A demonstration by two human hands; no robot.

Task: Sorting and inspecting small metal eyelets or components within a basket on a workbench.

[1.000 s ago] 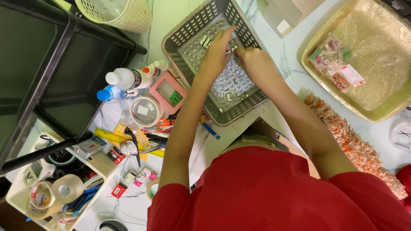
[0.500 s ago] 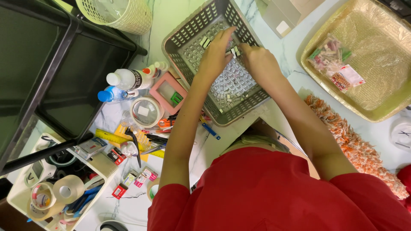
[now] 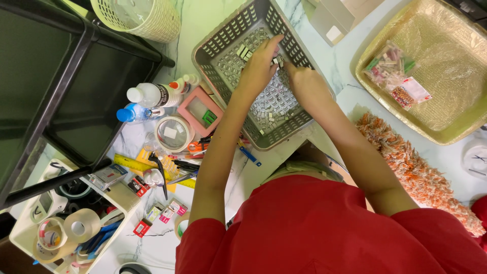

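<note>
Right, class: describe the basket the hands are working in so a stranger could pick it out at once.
Start at the marble table and look to its top centre, between the round cream basket and the gold tray. The grey basket is rectangular with latticed walls and sits at a slant. It alone holds many small silvery pieces, with the left hand and right hand inside.

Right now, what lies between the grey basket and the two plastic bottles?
In the head view, a pink-framed small device lies between the grey basket and the bottles.
</note>
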